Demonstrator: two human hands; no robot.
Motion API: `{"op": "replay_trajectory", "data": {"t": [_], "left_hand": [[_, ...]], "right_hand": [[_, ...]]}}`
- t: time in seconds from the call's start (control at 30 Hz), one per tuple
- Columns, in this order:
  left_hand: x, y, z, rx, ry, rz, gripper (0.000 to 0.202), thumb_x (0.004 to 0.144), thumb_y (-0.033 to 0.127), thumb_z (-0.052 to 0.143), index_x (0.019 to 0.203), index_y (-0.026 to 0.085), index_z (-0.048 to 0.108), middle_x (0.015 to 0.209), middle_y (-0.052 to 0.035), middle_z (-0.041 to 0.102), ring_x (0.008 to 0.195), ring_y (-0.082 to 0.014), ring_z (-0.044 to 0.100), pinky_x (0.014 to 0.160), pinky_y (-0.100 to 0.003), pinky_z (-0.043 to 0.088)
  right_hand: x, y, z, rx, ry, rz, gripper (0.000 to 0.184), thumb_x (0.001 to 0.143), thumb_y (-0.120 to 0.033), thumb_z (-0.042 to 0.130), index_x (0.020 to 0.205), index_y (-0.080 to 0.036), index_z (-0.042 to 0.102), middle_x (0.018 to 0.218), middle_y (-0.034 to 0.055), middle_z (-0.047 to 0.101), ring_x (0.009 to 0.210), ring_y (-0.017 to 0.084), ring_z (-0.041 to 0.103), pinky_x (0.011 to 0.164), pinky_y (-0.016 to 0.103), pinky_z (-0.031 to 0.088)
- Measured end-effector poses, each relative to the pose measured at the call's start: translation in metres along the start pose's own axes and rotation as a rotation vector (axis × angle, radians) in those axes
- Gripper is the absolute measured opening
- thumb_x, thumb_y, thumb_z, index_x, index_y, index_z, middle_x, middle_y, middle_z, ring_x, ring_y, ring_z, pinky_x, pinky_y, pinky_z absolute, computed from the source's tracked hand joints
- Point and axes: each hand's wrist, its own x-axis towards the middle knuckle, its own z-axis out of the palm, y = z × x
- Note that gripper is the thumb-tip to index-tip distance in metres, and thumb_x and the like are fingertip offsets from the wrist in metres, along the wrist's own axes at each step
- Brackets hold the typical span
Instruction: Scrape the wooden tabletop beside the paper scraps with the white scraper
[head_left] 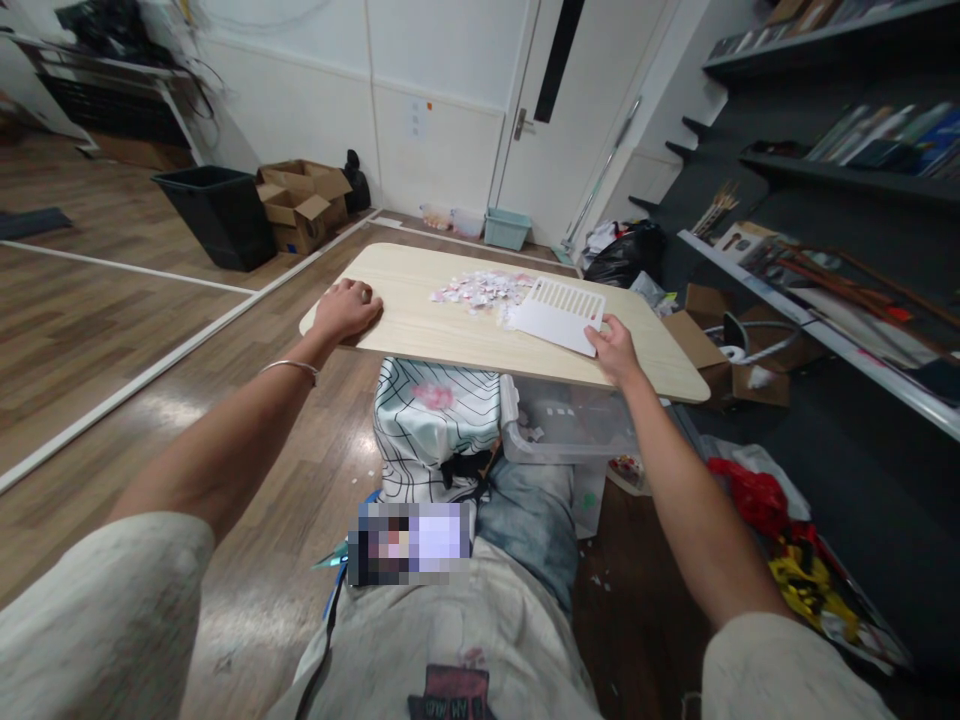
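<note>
A light wooden board (450,335) lies across my lap like a small table. My left hand (346,308) rests on its near left edge, fingers curled down over the wood. My right hand (616,352) pinches the near corner of a white slotted plastic scraper (561,314), which lies flat on the board. Just beyond the scraper sits a heap of small pink and white paper scraps (481,289). A clear plastic bin (564,428) stands under the board's right half, by my knee.
A patterned cloth (433,412) covers my left knee. Cardboard boxes (301,205) and a black bin (219,214) stand at the far left wall. Black bags (626,250), boxes and red and yellow clutter (787,540) line the shelves on the right.
</note>
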Motion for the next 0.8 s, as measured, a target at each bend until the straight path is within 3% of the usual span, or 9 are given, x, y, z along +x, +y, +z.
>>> {"op": "replay_trajectory", "data": {"t": [0.17,0.27,0.37,0.47,0.53,0.6,0.63,0.7,0.8], "left_hand": [[0.001,0.005,-0.003,-0.019,-0.01,0.006,0.051,0.1,0.047,0.049,0.13,0.016,0.077,0.149,-0.0235,0.067,0.139,-0.0425,0.061,0.118,-0.052,0.048],[-0.008,0.011,-0.015,-0.164,-0.008,0.036,0.045,0.098,0.045,0.053,0.123,0.017,0.078,0.14,-0.0211,0.073,0.132,-0.0378,0.066,0.115,-0.048,0.053],[-0.053,0.014,-0.036,-0.438,0.118,0.062,0.047,0.102,0.048,0.043,0.119,0.019,0.075,0.132,-0.0154,0.076,0.125,-0.0306,0.07,0.109,-0.044,0.059],[-0.134,0.007,-0.056,-0.515,0.138,0.147,0.045,0.1,0.063,0.05,0.105,0.026,0.074,0.118,-0.0104,0.079,0.117,-0.0321,0.072,0.104,-0.047,0.062],[-0.195,-0.002,-0.061,-0.511,-0.024,0.174,0.045,0.098,0.07,0.053,0.094,0.031,0.075,0.106,-0.0092,0.08,0.108,-0.0345,0.074,0.089,-0.046,0.064],[-0.249,-0.014,-0.053,-0.509,-0.256,0.098,0.049,0.096,0.078,0.053,0.096,0.036,0.079,0.112,-0.0099,0.081,0.109,-0.0374,0.074,0.07,-0.044,0.063],[-0.27,-0.021,-0.045,-0.505,-0.371,0.05,0.051,0.095,0.08,0.054,0.099,0.037,0.08,0.119,-0.0102,0.081,0.114,-0.0383,0.074,0.071,-0.044,0.063],[-0.301,-0.032,-0.022,-0.527,-0.566,-0.026,0.061,0.09,0.084,0.06,0.115,0.032,0.082,0.137,-0.0117,0.078,0.131,-0.0397,0.07,0.098,-0.046,0.062],[-0.321,-0.043,0.013,-0.583,-0.807,-0.164,0.078,0.083,0.087,0.068,0.133,0.028,0.077,0.147,-0.0134,0.075,0.136,-0.0401,0.068,0.112,-0.049,0.055]], "right_hand": [[0.002,0.0,-0.006,-0.042,0.034,-0.014,0.045,0.057,-0.042,0.081,0.094,-0.025,0.063,0.079,0.0003,0.075,0.076,0.022,0.068,0.071,0.033,0.054],[0.0,-0.002,-0.009,-0.006,0.048,-0.009,0.042,0.058,-0.042,0.078,0.094,-0.025,0.065,0.079,0.0007,0.076,0.078,0.024,0.07,0.071,0.032,0.054],[-0.003,-0.004,-0.009,0.03,0.058,-0.002,0.04,0.057,-0.042,0.078,0.092,-0.025,0.065,0.079,0.0007,0.076,0.078,0.024,0.07,0.071,0.032,0.055],[-0.004,-0.004,-0.008,0.024,0.062,-0.011,0.039,0.058,-0.042,0.077,0.09,-0.024,0.064,0.082,0.0011,0.074,0.08,0.022,0.067,0.071,0.031,0.053],[-0.003,-0.003,-0.008,0.012,0.067,-0.018,0.038,0.058,-0.043,0.076,0.088,-0.024,0.062,0.084,0.0018,0.073,0.081,0.022,0.064,0.071,0.031,0.051],[-0.002,-0.003,-0.008,0.003,0.071,-0.018,0.037,0.058,-0.043,0.075,0.087,-0.025,0.06,0.084,0.002,0.071,0.081,0.022,0.062,0.07,0.031,0.049],[-0.002,-0.003,-0.008,0.001,0.072,-0.016,0.037,0.057,-0.043,0.074,0.086,-0.025,0.059,0.083,0.0018,0.07,0.08,0.022,0.061,0.069,0.031,0.048],[-0.002,-0.003,-0.008,0.003,0.077,-0.009,0.037,0.056,-0.043,0.074,0.086,-0.025,0.06,0.08,0.001,0.067,0.077,0.021,0.058,0.067,0.03,0.046],[-0.002,-0.004,-0.008,0.012,0.08,-0.006,0.037,0.056,-0.043,0.073,0.086,-0.025,0.06,0.079,0.0007,0.066,0.076,0.02,0.056,0.066,0.03,0.045]]}}
